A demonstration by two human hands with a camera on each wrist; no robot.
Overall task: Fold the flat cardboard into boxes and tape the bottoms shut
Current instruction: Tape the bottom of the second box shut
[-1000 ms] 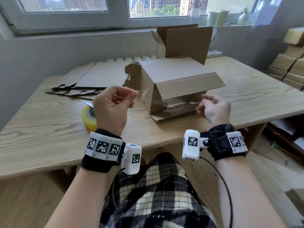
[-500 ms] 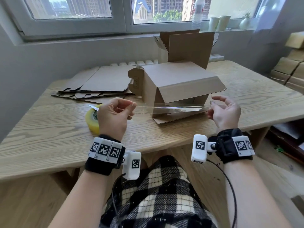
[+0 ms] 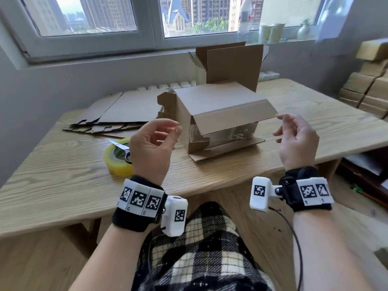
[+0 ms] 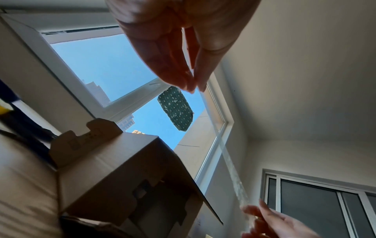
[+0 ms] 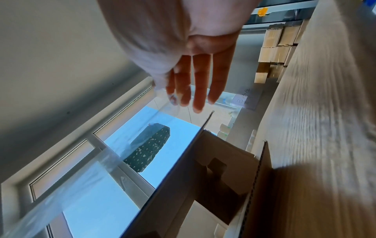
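A brown cardboard box (image 3: 212, 101) lies on its side on the wooden table (image 3: 63, 175), its bottom flaps facing me. The upper flap (image 3: 235, 119) hangs half open and the lower flap (image 3: 226, 149) rests on the table. A strip of clear tape (image 3: 224, 133) stretches across the opening between my hands. My left hand (image 3: 178, 129) pinches one end left of the box, and its fingertips (image 4: 192, 86) meet on the tape strip (image 4: 231, 170). My right hand (image 3: 277, 125) holds the other end at the upper flap's right corner; the tape strip (image 5: 85, 177) runs from its fingers (image 5: 175, 96).
A yellow tape roll (image 3: 117, 164) with scissors (image 3: 122, 149) on it sits left of my left hand. Flat cardboard sheets (image 3: 126, 110) lie at the back left. A second open box (image 3: 231, 64) stands behind the first. Stacked boxes (image 3: 369, 85) fill the right.
My hands drew apart, pulling the tape strip taut, then rose with it from the lower flap's level to the box's opening. The box has not moved.
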